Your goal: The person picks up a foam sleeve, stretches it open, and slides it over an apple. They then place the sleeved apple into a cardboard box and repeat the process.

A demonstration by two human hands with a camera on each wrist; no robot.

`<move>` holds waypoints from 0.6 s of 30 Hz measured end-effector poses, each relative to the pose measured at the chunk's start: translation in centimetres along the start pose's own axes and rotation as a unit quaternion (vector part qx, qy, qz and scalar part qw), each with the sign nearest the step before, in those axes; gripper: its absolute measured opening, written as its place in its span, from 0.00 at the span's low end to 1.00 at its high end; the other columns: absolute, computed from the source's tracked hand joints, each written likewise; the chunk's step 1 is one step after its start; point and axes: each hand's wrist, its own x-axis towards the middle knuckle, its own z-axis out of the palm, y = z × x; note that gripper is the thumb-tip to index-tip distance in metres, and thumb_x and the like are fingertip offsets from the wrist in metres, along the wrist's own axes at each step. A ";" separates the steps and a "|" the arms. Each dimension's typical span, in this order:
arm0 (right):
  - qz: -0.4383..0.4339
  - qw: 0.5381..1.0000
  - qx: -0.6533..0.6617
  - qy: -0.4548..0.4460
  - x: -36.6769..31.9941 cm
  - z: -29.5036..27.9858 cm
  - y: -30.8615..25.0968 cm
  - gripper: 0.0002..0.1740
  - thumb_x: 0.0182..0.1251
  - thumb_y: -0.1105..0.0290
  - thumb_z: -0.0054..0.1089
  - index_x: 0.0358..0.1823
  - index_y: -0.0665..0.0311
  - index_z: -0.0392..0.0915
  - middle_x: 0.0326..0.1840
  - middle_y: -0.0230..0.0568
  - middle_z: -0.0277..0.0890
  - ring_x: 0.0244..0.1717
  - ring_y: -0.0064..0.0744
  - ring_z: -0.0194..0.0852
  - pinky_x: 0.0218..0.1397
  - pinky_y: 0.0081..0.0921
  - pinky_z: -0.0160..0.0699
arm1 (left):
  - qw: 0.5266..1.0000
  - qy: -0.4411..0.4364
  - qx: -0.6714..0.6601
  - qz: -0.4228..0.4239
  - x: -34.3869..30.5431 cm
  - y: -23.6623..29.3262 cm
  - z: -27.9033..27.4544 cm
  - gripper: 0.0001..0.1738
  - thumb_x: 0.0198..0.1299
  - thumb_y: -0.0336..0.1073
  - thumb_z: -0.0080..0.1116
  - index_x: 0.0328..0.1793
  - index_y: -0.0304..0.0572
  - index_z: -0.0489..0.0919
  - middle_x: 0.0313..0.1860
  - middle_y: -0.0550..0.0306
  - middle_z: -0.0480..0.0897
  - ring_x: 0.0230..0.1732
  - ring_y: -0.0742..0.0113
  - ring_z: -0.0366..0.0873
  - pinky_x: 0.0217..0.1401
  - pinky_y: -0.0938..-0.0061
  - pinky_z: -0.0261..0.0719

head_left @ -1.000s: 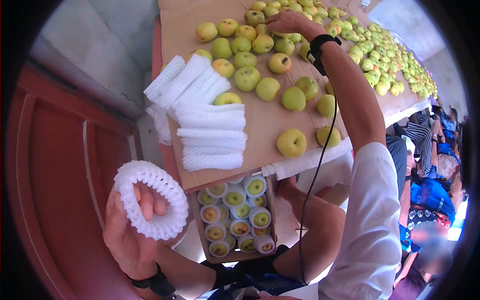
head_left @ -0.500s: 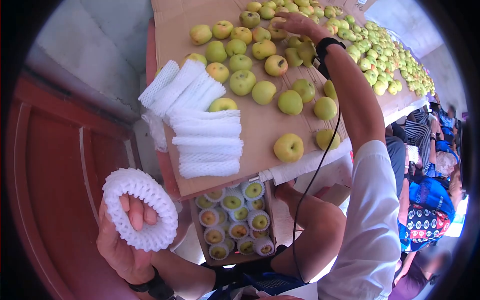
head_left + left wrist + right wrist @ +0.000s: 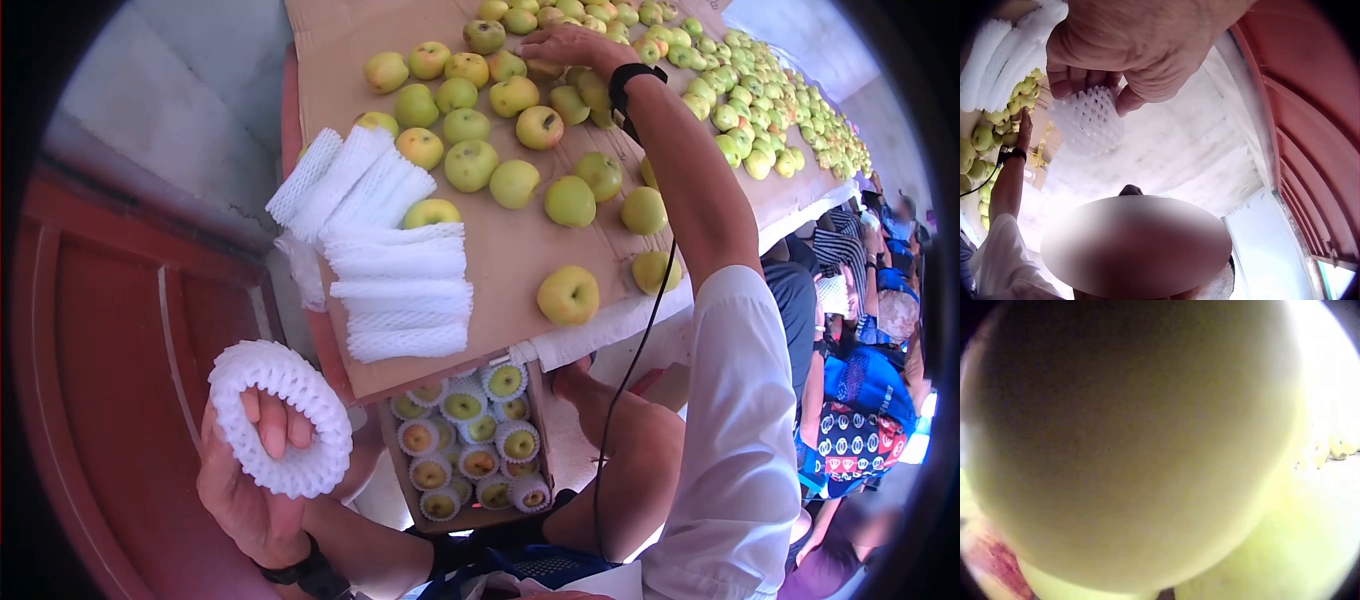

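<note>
In the head view my left hand (image 3: 250, 480) holds a white foam net sleeve (image 3: 228, 400) at the lower left, its ring opening facing up with fingertips showing inside. The left wrist view shows the fingers and thumb around the sleeve's edge (image 3: 1088, 119). My right hand (image 3: 575, 46) reaches over the loose apples at the far side of the table, fingers extended above a yellowish apple (image 3: 545, 70) that it partly covers. A blurred pale apple (image 3: 1147, 456) fills most of the right wrist view, with a red-marked one (image 3: 997, 559) beside it.
Flat foam sleeves (image 3: 400, 290) lie stacked on the cardboard-covered table (image 3: 510, 260). Several green-yellow apples (image 3: 568, 294) are spread there, with a large heap (image 3: 760, 110) at right. Below the edge, a box (image 3: 460, 520) holds sleeved apples (image 3: 463, 406). A black cable (image 3: 625, 385) hangs from the right wrist.
The head view has shifted slightly. My right hand moves a little among the far apples, and two apples near its wrist have shifted right. The left hand keeps its hold on the foam sleeve.
</note>
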 end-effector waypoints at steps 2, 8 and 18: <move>0.010 1.000 0.004 -0.026 -0.3 -0.4 -0.4 0.35 0.70 0.35 0.50 0.64 0.52 0.82 0.63 0.46 0.79 0.70 0.48 0.70 0.74 0.43 0.65 | 1.000 0.004 0.005 -0.002 0.0 0.1 -0.1 0.14 0.70 0.40 0.58 0.54 0.39 0.73 0.34 0.59 0.73 0.39 0.64 0.71 0.51 0.69 0.74; -0.113 0.980 -0.148 -0.077 -0.7 0.1 0.9 0.27 0.75 0.42 0.50 0.57 0.54 0.83 0.61 0.42 0.80 0.70 0.50 0.66 0.72 0.42 0.68 | 1.000 -0.014 -0.002 0.006 -0.1 0.0 0.5 0.16 0.69 0.39 0.58 0.57 0.38 0.72 0.33 0.62 0.70 0.37 0.69 0.69 0.49 0.70 0.73; -0.265 0.912 -0.302 -0.088 -7.2 -0.6 2.5 0.19 0.78 0.61 0.49 0.66 0.37 0.77 0.70 0.38 0.75 0.82 0.58 0.48 0.80 0.40 0.64 | 1.000 -0.015 0.002 0.005 -0.3 0.2 0.8 0.15 0.70 0.39 0.55 0.57 0.38 0.71 0.34 0.63 0.69 0.36 0.71 0.69 0.47 0.71 0.73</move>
